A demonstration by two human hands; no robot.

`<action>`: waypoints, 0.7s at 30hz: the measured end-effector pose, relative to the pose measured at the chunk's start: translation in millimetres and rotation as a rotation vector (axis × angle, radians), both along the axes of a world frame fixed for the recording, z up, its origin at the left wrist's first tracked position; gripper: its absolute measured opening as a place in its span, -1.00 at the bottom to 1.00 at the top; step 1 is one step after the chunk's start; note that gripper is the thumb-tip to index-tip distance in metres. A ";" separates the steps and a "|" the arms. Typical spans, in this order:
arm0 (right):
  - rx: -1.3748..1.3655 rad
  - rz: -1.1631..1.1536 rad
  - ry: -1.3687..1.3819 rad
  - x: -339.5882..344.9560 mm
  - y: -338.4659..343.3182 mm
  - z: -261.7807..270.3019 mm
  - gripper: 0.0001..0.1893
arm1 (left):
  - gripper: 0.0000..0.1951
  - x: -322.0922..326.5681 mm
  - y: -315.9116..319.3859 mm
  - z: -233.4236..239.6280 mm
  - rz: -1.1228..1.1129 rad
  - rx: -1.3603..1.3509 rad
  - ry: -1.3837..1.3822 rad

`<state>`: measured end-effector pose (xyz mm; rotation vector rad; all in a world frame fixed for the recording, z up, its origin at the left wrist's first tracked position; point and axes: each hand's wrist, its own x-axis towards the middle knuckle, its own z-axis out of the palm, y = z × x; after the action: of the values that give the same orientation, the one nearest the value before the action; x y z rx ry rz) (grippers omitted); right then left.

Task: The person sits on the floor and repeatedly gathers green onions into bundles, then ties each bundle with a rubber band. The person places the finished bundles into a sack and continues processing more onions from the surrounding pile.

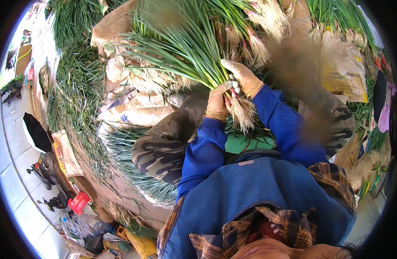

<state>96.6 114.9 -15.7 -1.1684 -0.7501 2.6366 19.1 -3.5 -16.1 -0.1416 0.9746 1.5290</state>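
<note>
Both hands wear pale gloves and meet around one bunch of green onions (198, 61), at the stems just above the roots. My left hand (218, 100) closes around the lower stems from the left side. My right hand (242, 76) holds the same bunch from the right, its fingertips touching the left hand. The long green leaves fan out to the upper left, and the whitish roots (243, 113) hang below the hands. More green onions with roots (260, 48) lie just beyond, on brown sacking (111, 26).
Loose green leaves (78, 81) are heaped at left. A printed sack (140, 110) lies beside the camouflage-clad leg (163, 152). Another sack (344, 68) is at right. Parked scooters (53, 197), a red box (78, 203) and plastic bags (75, 226) stand at lower left. Brown smudges blur part of the view.
</note>
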 end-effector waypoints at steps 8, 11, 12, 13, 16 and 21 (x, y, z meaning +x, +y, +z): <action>0.287 -0.252 0.203 33.3 -12.0 29.1 -0.64 | -0.85 7.4 13.5 28.5 -0.142 -0.164 0.255; 0.508 -0.394 0.234 52.6 -0.7 42.4 -0.61 | -0.86 0.1 20.0 38.6 -0.045 -0.059 0.248; 0.421 -0.458 0.236 63.1 8.8 45.1 -0.61 | -0.84 -5.4 20.0 40.1 0.025 -0.055 0.238; 0.325 -0.460 0.271 75.8 21.1 47.1 -0.61 | -0.83 -12.6 20.0 40.2 0.066 -0.112 0.225; 0.881 0.468 -0.471 91.5 46.8 27.0 -0.66 | -0.79 -19.5 19.2 34.7 -0.019 -0.035 0.210; 0.927 0.040 -0.316 47.3 79.2 -55.5 -0.42 | -0.79 -18.7 16.4 22.8 -0.164 -0.163 0.224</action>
<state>143.9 194.1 -71.1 -1.2307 -1.7803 1.7104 0.3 13.0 6.7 -0.0045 1.2592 1.3337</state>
